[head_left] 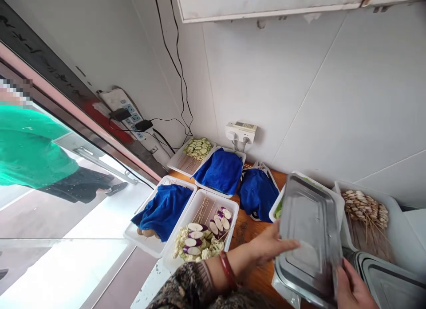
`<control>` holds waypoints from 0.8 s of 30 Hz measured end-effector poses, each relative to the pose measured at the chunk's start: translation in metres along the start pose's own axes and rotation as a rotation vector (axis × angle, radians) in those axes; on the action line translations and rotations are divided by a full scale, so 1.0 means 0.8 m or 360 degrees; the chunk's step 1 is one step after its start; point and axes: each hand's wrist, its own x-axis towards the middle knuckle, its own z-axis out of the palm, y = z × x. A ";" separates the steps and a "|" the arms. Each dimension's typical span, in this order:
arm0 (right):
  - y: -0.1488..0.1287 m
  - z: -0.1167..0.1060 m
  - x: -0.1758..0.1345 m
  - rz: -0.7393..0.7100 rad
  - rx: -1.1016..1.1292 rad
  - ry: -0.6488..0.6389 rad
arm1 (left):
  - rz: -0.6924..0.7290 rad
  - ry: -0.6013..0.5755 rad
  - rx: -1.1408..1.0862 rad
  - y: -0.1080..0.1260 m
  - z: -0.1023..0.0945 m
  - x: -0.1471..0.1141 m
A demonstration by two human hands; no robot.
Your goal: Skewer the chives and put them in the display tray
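A grey, see-through-looking rectangular lid (304, 216) is tilted in front of me, over the right part of the wooden table. My left hand (269, 247) grips its left edge, thumb lying across the top and the other fingers mostly hidden. At the lower right edge, my right hand (354, 284) closes on the same lid, slightly blurred. Under the lid's near end sits another rimmed container (288, 280), partly covered. Behind it, a white tray (329, 191) with something green shows in part.
White trays hold skewered eggplant (195, 241), cauliflower (206, 254), sliced green vegetable (199, 148) and brownish pieces (364, 207). Blue cloths (221, 170) cover other trays. A lidded container (396, 282) stands at right. Cables and a power strip (128, 116) hang left, beside a window with a person outside.
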 end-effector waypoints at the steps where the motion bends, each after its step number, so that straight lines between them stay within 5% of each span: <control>1: -0.026 0.008 0.001 0.0017 -0.0011 -0.0021 | 0.0013 0.0124 -0.0098 0.003 -0.018 -0.010; 6: -0.130 0.056 0.003 -0.0406 0.0249 -0.0016 | 0.0050 0.0507 -0.0332 0.023 -0.092 -0.048; 10: -0.141 0.073 0.007 -0.0664 0.0228 0.0041 | 0.0081 0.0502 -0.0407 0.037 -0.107 -0.057; 15: -0.113 0.049 0.009 -0.0567 0.0112 0.0126 | 0.0047 0.0395 -0.0234 0.035 -0.083 -0.037; 24: -0.087 -0.047 0.002 -0.0080 0.0324 0.0427 | -0.0220 0.0382 0.0057 -0.003 -0.007 0.036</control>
